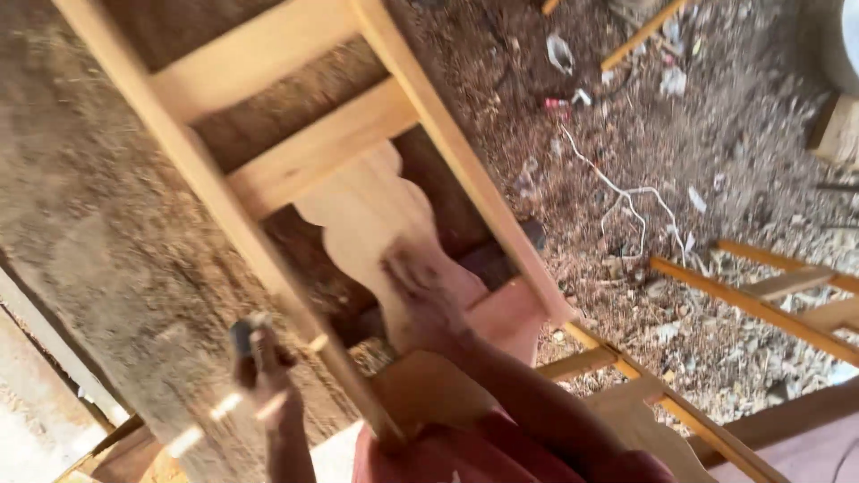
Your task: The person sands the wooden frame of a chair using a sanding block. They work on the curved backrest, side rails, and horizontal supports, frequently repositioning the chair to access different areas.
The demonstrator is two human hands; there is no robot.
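The left hand is blurred by motion, so the small dark thing in its grip cannot be made out. The right hand is smeared too, its fingers indistinct against the curved wooden splat. The pale wooden frame runs off the top edge, and the white bin is cut by the right corner.

The floor is bare earth strewn with sawdust, wood chips and bits of litter (a thin white cord snakes across it). Loose orange-toned wooden slats lie at the right. Warm daylight falls over the ground, leaving the left side dimmer.
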